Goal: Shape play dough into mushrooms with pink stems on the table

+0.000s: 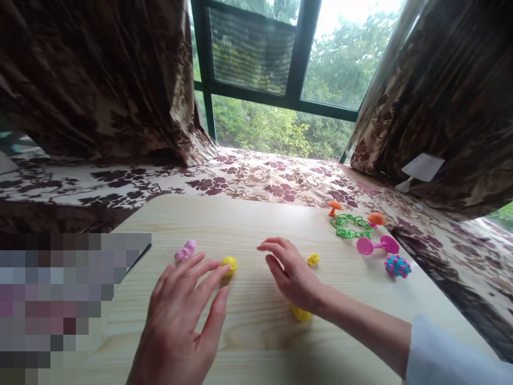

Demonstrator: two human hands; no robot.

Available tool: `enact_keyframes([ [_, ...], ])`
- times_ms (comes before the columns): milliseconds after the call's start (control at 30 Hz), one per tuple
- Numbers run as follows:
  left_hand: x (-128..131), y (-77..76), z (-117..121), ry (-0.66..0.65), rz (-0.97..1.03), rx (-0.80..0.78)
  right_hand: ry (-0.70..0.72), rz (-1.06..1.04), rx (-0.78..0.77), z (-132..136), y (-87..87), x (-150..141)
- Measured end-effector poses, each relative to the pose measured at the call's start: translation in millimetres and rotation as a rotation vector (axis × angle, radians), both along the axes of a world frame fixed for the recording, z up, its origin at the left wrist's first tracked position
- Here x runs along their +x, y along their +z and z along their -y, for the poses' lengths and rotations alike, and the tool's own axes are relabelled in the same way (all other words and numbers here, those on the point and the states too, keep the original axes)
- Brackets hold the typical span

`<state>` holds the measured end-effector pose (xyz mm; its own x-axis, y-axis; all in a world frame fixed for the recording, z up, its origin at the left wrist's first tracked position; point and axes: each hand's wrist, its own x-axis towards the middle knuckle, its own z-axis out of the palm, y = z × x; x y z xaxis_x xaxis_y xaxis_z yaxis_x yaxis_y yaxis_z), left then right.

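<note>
My left hand point(182, 310) hovers over the left half of the table, fingers spread and holding nothing. Just beyond its index fingertip sits a small yellow lump point(230, 265); whether they touch I cannot tell. A pink, patterned piece point(185, 251) lies past its other fingertips. My right hand point(294, 275) is held above the middle, fingers loosely curved and apart, with nothing between them. Under its wrist a larger yellow piece point(301, 314) shows, partly hidden. Another small yellow, bumpy piece point(313, 260) lies to the right of that hand.
On the table's point(248, 342) right side are a green linked ring point(351, 226), an orange mushroom shape point(334, 208), an orange-capped piece point(376, 219), a pink dumbbell shape point(378, 245) and a blue ball with pink dots point(397, 266). A white lamp point(424, 167) stands beyond.
</note>
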<state>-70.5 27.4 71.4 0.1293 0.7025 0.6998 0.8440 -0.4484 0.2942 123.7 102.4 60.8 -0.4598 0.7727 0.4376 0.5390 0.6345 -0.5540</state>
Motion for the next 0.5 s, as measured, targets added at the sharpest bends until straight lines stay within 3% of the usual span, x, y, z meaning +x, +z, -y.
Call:
enact_keyframes([
  [133,9.0,2.7,9.4,0.0,-0.007,0.007,-0.058,-0.099,0.007,3.2,6.9,4.0],
  [300,10.4,0.3,12.2,-0.021,0.004,0.02,0.057,0.134,0.14,21.3,5.3,1.5],
  [500,14.8,-7.0,8.3,-0.028,0.1,0.006,0.085,0.305,0.089,22.7,-2.0,-1.0],
])
